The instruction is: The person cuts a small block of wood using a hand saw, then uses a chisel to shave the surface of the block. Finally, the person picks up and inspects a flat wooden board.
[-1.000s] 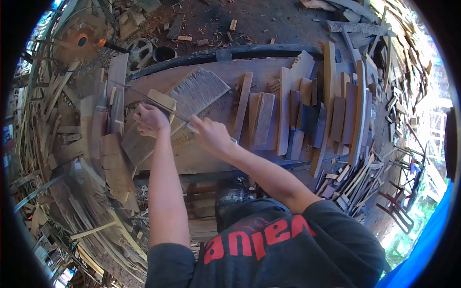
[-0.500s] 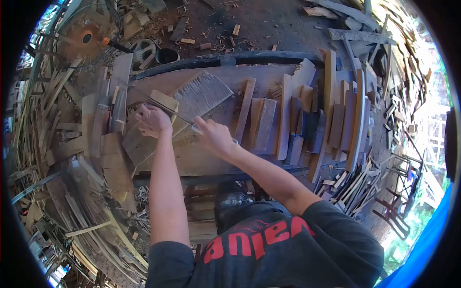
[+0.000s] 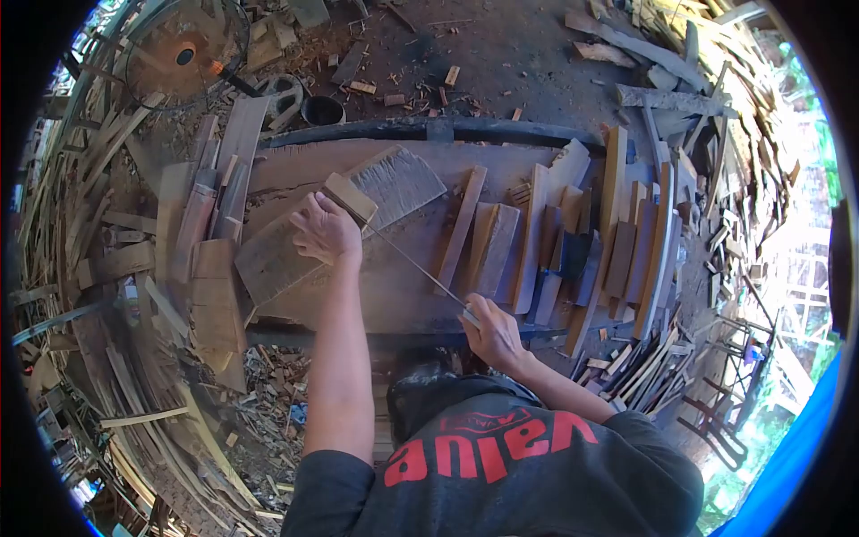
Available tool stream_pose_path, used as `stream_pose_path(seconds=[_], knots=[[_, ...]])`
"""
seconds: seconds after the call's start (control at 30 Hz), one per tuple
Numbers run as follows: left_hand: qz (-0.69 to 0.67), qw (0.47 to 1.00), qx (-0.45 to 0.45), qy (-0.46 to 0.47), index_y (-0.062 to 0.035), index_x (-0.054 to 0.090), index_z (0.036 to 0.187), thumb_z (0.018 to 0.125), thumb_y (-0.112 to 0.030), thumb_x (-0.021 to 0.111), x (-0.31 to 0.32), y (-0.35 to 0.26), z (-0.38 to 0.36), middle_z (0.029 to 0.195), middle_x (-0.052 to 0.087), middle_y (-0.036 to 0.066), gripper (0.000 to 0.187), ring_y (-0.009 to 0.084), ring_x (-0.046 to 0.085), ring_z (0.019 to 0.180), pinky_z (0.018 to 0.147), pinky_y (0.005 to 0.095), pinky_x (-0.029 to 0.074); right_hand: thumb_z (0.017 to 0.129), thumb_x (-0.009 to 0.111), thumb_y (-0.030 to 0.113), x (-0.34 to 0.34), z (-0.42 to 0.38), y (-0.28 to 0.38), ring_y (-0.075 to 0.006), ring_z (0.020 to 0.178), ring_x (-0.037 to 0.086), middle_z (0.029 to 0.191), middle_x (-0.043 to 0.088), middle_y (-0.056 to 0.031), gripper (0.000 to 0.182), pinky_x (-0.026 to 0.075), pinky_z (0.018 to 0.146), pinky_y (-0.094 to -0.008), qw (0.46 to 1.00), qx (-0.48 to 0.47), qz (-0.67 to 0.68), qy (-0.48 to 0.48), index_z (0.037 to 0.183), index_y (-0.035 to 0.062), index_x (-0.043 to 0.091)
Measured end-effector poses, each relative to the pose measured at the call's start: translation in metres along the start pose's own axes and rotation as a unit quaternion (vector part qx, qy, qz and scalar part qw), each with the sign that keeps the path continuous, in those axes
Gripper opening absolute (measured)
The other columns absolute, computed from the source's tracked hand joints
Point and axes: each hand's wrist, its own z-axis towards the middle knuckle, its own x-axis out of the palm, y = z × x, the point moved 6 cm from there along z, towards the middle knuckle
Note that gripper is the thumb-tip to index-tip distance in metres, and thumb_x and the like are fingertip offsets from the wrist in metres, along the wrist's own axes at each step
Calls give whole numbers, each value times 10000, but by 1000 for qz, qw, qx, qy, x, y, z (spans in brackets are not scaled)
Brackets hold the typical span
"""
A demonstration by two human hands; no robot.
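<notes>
My left hand [image 3: 327, 229] is closed on a small wooden block [image 3: 350, 199], which rests on a wide, rough board [image 3: 394, 183] lying aslant on the workbench [image 3: 358, 300]. Lower right, near the bench's front edge, my right hand [image 3: 493, 329] is wrapped round the handle of a long thin tool [image 3: 419, 266]. The tool's narrow blade slants up and left to the block's near right corner. Its exact kind is hard to tell, and my fingers hide most of the handle.
Wooden pieces [image 3: 495, 249] stand in a row on the bench's right side. More planks [image 3: 217, 282] are stacked at its left. A round fan [image 3: 185, 56] and a dark bucket [image 3: 322, 111] are beyond the bench. Scrap wood [image 3: 143, 385] lies around.
My right hand has drawn back down and right with the tool, so more blade shows. My left hand and the block appear farther right, and the whole view has shifted slightly.
</notes>
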Motion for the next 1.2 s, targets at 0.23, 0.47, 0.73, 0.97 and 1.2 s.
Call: stream_pose_path(seconds=[0.23,0.47,0.73,0.97,1.2], knots=[[11,996,-38,-78,-256,601,1181,1013,-451,359,1,4,-2,1245,510,89,354,399,557,1034,892,534,433,914,641,217,-9,0,-2,-419,701,622,788,570,-182,253,508,583,-495,998,-29,-36,34,1104,125,501],[42,998,5,-49,-229,609,1136,1008,-428,379,0,-5,5,1212,526,86,330,382,565,1013,857,517,450,869,676,203,-8,-30,-22,-371,690,644,768,586,-159,305,523,568,-482,999,7,-45,16,1085,64,512],[60,997,9,-58,-236,614,1126,998,-407,407,3,-2,8,1169,548,80,298,379,573,986,816,503,450,846,616,75,40,82,20,-369,723,655,800,597,-175,237,533,586,-476,998,-58,-12,10,1029,68,465],[43,998,23,-48,-244,617,1133,1003,-416,384,3,-3,12,1176,553,78,318,379,571,995,848,508,428,851,658,136,20,10,-5,-366,718,661,810,609,-159,254,537,581,-465,1000,-9,-28,2,1043,67,505],[57,997,14,-51,-257,620,1122,995,-410,406,3,-2,11,1161,560,73,293,376,570,998,862,514,425,858,621,95,55,96,23,-393,717,654,806,604,-193,276,521,590,-481,998,-62,-5,6,1088,74,470]])
